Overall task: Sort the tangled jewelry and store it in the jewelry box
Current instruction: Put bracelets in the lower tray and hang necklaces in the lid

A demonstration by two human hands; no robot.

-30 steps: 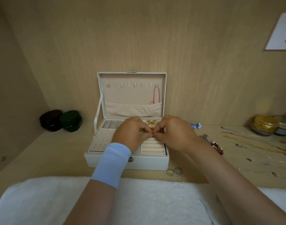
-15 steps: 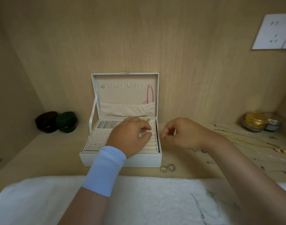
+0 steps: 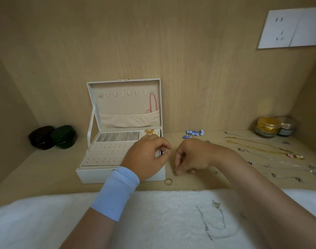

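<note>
While our left hand [image 3: 146,157] stays curled over the jewelry box [image 3: 92,175], its hold unclear, our right hand [image 3: 193,157] has dropped beside the box and pinches a small ring [image 3: 176,170] off the table [image 3: 46,168], its gold twin [image 3: 168,182] still waiting nearby.

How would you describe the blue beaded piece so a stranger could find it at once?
Start at the open white jewelry box. Right of it, close to the back wall, lies a blue beaded piece. It alone is blue; the chains farther right are gold or silver.
</note>
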